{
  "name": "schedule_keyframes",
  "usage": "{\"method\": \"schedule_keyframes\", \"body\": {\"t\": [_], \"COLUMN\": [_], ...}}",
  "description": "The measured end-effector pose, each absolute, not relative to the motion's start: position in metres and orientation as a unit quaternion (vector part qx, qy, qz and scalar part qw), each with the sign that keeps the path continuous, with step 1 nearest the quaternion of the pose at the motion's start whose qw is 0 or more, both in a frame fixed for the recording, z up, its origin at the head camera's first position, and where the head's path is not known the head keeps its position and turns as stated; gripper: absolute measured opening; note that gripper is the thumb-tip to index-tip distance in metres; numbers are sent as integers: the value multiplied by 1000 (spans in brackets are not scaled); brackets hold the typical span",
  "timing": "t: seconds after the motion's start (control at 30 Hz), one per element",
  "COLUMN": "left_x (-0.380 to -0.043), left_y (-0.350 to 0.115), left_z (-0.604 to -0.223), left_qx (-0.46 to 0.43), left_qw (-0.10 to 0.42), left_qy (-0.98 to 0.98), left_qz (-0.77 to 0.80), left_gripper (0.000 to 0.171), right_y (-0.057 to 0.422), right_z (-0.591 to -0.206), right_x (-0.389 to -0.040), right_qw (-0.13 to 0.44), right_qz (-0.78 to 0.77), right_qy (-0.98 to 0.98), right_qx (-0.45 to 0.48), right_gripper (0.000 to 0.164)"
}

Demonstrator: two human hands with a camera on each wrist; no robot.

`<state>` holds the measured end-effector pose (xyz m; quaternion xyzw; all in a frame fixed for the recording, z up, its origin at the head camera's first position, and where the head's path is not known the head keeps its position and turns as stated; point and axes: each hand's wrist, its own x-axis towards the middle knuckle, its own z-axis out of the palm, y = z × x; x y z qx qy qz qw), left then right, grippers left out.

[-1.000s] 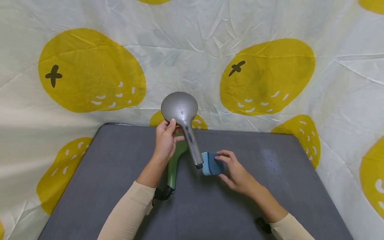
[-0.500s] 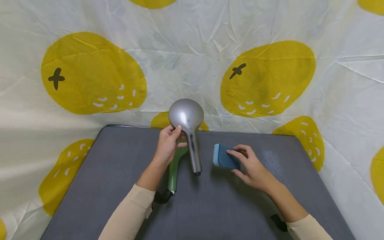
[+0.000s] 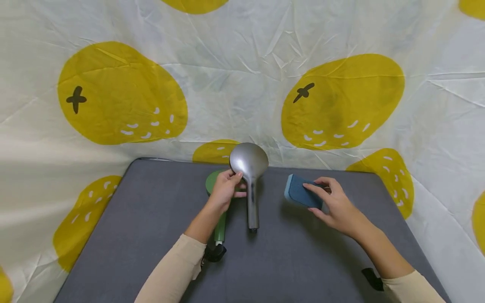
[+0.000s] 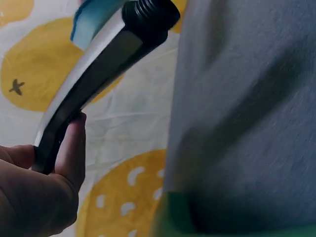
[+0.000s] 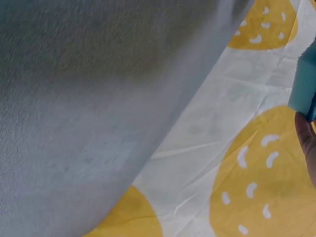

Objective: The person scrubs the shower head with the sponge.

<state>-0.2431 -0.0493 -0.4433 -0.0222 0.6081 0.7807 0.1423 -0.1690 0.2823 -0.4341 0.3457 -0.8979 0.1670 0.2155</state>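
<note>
My left hand (image 3: 224,191) grips a silver shower head (image 3: 249,162) at its neck, the round back facing me and the handle pointing down toward the table. In the left wrist view, thumb and fingers pinch the shower head (image 4: 84,81), whose black threaded end points up and right. To the right, my right hand (image 3: 338,207) pinches a two-tone blue sponge (image 3: 301,190) between thumb and fingers, above the table and apart from the shower head. The sponge (image 5: 304,84) shows at the right edge of the right wrist view.
A green shower head (image 3: 219,227) lies on the dark grey table (image 3: 159,202), partly hidden behind the left hand and forearm. A white cloth (image 3: 235,92) with yellow fruit prints hangs behind and beside the table. A damp-looking patch (image 5: 108,153) marks the table's right side.
The silver shower head has moved down and right with my left hand, its handle now nearly vertical. My right hand has drawn the sponge rightward, away from the handle's end.
</note>
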Motion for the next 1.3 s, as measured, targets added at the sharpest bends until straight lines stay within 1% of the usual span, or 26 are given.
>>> {"method": "schedule_keyframes", "body": {"t": [0.17, 0.5, 0.6, 0.7, 0.83, 0.87, 1.0, 1.17, 1.3], "left_x": [-246, -253, -254, -253, -252, -252, -253, -255, -258], "left_y": [-31, 1, 10, 18, 26, 27, 28, 26, 25], "left_z": [-456, -479, -486, -493, -500, -502, -507, -511, -514], "left_qx": [-43, -102, -110, -113, -123, -127, -144, -154, -156], "left_qw": [174, 225, 236, 249, 263, 265, 267, 265, 272], "left_qy": [616, 576, 575, 580, 585, 587, 588, 595, 595], "left_qz": [767, 779, 776, 768, 757, 755, 750, 743, 740], "left_gripper": [31, 24, 25, 26, 24, 23, 22, 28, 29], "right_y": [295, 320, 324, 326, 328, 328, 328, 328, 329], "right_z": [-439, -450, -452, -454, -457, -457, -460, -462, -463], "right_x": [-172, -180, -181, -181, -180, -180, -180, -178, -174], "right_qw": [210, 197, 198, 201, 196, 194, 187, 184, 184], "right_qz": [161, 156, 159, 162, 161, 160, 162, 165, 167], "right_qy": [-905, -917, -915, -912, -916, -918, -921, -922, -926], "right_qx": [332, 309, 313, 318, 311, 307, 299, 297, 285], "right_gripper": [66, 74, 72, 66, 54, 54, 64, 64, 72]}}
